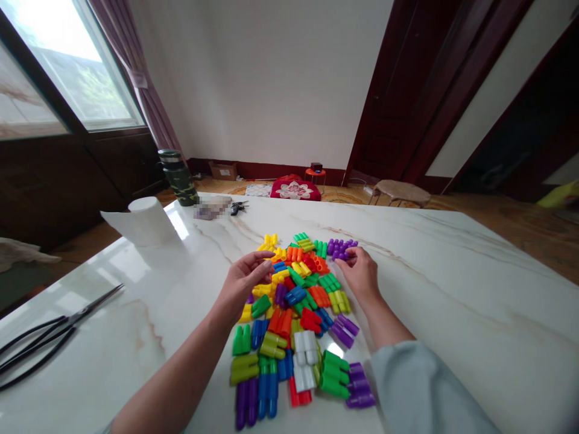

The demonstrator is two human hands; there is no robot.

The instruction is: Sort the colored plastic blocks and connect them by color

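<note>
A pile of colourful plastic building blocks [296, 295], bullet-shaped pieces joined side by side, lies in front of me. My left hand [246, 280] is over the pile's left edge, thumb and forefinger close together beside yellow and blue blocks. Whether a piece is between those fingertips is hidden. At the far right corner, my right hand [360, 274] has its thumb and fingers closed about the near edge of a cluster of purple blocks [341, 248]. Nearer me lie white blocks [306, 358], green blocks [335, 374] and a purple and blue group [257, 395].
The blocks lie on a white marbled table [452, 289]. Long-handled scissors [67, 325] are at the left. Farther back stand a paper roll [151, 223] and a camouflage flask [178, 178], with a small black tool [238, 208] nearby. A stool [400, 191] is beyond the table.
</note>
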